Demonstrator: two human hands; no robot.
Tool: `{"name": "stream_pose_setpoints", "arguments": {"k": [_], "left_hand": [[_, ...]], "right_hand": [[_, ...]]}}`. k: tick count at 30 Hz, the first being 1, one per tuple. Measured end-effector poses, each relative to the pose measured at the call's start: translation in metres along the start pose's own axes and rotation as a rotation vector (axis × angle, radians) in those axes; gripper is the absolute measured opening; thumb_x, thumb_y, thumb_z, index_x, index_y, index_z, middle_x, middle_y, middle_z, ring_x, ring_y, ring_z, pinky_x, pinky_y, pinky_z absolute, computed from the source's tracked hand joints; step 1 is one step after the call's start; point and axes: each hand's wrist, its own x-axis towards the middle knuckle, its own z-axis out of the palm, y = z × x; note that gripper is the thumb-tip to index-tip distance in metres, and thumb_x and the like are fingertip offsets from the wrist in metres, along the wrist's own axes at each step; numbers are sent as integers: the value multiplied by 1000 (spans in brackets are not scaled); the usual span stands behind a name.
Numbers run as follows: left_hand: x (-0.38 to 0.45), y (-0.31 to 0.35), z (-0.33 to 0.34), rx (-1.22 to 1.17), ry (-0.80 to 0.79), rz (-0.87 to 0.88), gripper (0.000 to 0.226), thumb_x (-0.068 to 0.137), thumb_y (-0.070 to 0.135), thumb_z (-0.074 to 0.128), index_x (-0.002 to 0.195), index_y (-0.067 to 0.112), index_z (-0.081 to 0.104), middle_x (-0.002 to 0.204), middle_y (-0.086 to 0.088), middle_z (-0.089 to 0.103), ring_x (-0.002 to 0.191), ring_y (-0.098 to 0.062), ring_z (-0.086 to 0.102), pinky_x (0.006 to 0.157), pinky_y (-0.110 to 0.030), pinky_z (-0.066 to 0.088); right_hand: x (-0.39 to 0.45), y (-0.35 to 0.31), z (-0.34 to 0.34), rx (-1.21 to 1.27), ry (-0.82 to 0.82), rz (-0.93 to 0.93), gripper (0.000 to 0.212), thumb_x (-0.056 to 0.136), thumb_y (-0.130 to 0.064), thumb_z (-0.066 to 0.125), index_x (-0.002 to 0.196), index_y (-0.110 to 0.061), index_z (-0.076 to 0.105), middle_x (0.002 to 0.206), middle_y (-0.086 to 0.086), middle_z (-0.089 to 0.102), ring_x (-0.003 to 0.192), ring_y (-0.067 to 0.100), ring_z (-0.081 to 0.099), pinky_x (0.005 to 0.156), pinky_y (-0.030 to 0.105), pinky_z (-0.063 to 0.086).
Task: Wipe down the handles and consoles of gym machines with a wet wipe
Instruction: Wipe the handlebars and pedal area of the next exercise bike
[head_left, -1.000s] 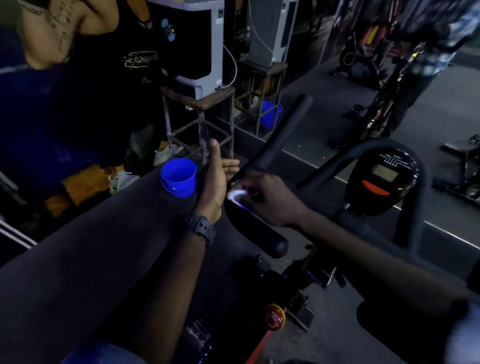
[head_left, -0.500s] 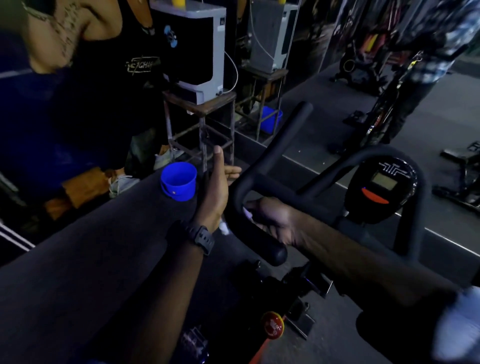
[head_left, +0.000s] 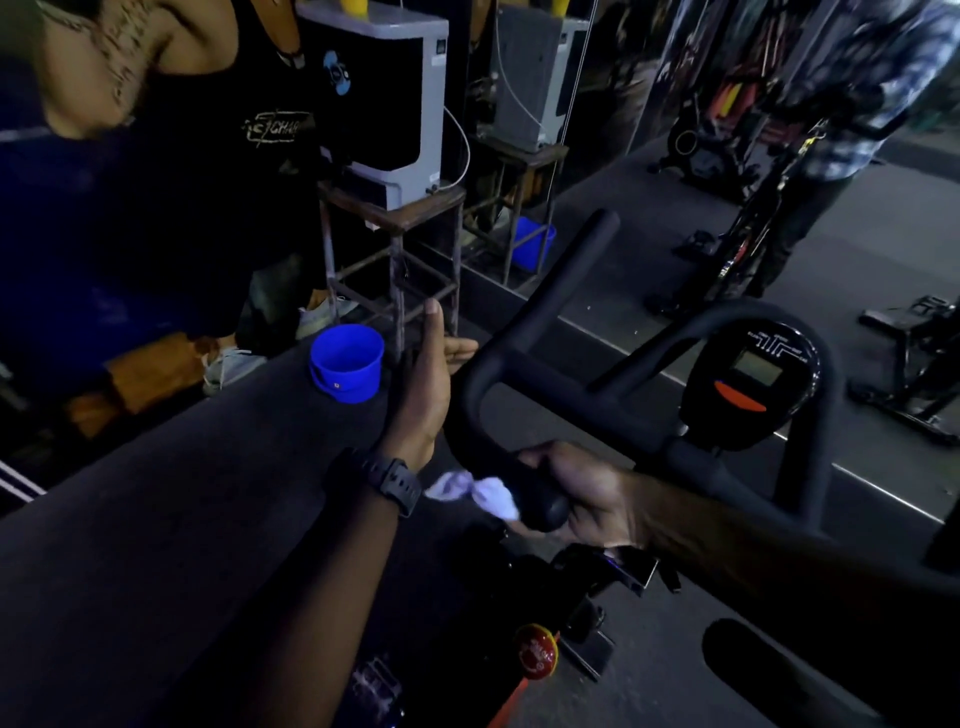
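A black padded handlebar (head_left: 545, 291) of an exercise bike curves up in front of me. My right hand (head_left: 582, 493) wraps around the handle's near end and holds a white wet wipe (head_left: 478, 491) against it; part of the wipe hangs out to the left. My left hand (head_left: 428, 384) hovers just left of the handle with straight fingers and thumb up, holding nothing. A black watch sits on that wrist. The bike's oval console (head_left: 750, 384) with a small screen and an orange button stands to the right.
A blue bucket (head_left: 347, 364) sits on the dark floor just left of my left hand. Behind it a metal stool (head_left: 395, 244) carries a white and black box. A person in a black vest stands at the far left. A mirror reflects more bikes at the back right.
My right hand has slid the wipe down the handle from its upper bend to the near end. The left hand has stayed beside the handle, open.
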Motion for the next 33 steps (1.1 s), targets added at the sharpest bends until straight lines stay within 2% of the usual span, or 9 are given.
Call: {"name": "stream_pose_setpoints", "arguments": {"k": [5, 9, 12, 16, 19, 23, 25, 30, 33], "left_hand": [[-1, 1, 2, 32, -21, 13, 70, 105, 56, 22, 100, 4, 69, 100, -9, 71, 91, -15, 65, 81, -20, 52], [7, -4, 1, 137, 2, 66, 74, 88, 79, 26, 84, 24, 74, 98, -2, 77, 99, -17, 70, 97, -41, 54], [10, 3, 10, 69, -38, 36, 77, 97, 72, 22, 98, 12, 71, 111, -10, 73, 109, -21, 67, 100, -36, 51], [19, 10, 14, -109, -53, -62, 84, 101, 64, 10, 122, 4, 64, 128, -17, 65, 119, -27, 62, 94, -28, 49], [17, 6, 12, -190, -26, -53, 79, 101, 66, 13, 114, 10, 67, 120, -11, 70, 109, -21, 67, 87, -25, 53], [14, 5, 20, -160, -4, 11, 78, 105, 55, 12, 122, -2, 63, 117, -15, 70, 100, -16, 66, 71, -10, 49], [16, 3, 25, -126, -6, 24, 76, 106, 53, 13, 124, -2, 62, 124, -16, 66, 113, -23, 63, 76, -14, 48], [20, 5, 34, -28, -89, 37, 74, 102, 64, 21, 118, 7, 65, 126, -12, 67, 111, -20, 63, 90, -27, 51], [26, 17, 50, 12, -158, 65, 79, 102, 64, 18, 128, 4, 61, 132, -11, 62, 120, -19, 59, 108, -39, 45]], "right_hand": [[-36, -8, -3, -322, 75, -56, 28, 100, 1, 39, 106, 9, 65, 98, 21, 72, 84, 29, 72, 73, 39, 62], [-43, -7, 5, -1014, 348, -468, 23, 91, 7, 48, 97, -4, 67, 89, 0, 68, 73, 5, 63, 66, 12, 50], [-25, -16, 15, -1136, 401, -776, 24, 85, -2, 67, 92, -22, 79, 88, -10, 76, 84, -2, 67, 81, 20, 52], [2, -38, 44, -1497, 417, -1175, 13, 82, -5, 69, 91, -12, 75, 92, 3, 75, 88, 15, 68, 78, 31, 52], [11, -69, 38, -1663, 539, -1104, 17, 96, -17, 53, 100, -7, 66, 105, 15, 68, 98, 29, 65, 76, 33, 46], [1, -79, 14, -1802, 653, -1105, 26, 101, -48, 43, 92, -27, 54, 85, -7, 53, 77, 13, 52, 66, 27, 33], [-17, -68, 4, -1875, 564, -1136, 12, 102, -41, 47, 101, -33, 55, 90, -9, 56, 81, 11, 54, 68, 28, 41], [-13, -80, 22, -1936, 572, -1119, 28, 98, -41, 50, 103, -19, 65, 104, 7, 65, 96, 26, 65, 79, 36, 50], [-9, -78, 25, -2002, 523, -1093, 23, 87, -10, 66, 108, -2, 67, 110, 20, 64, 98, 36, 63, 79, 38, 51]]}}
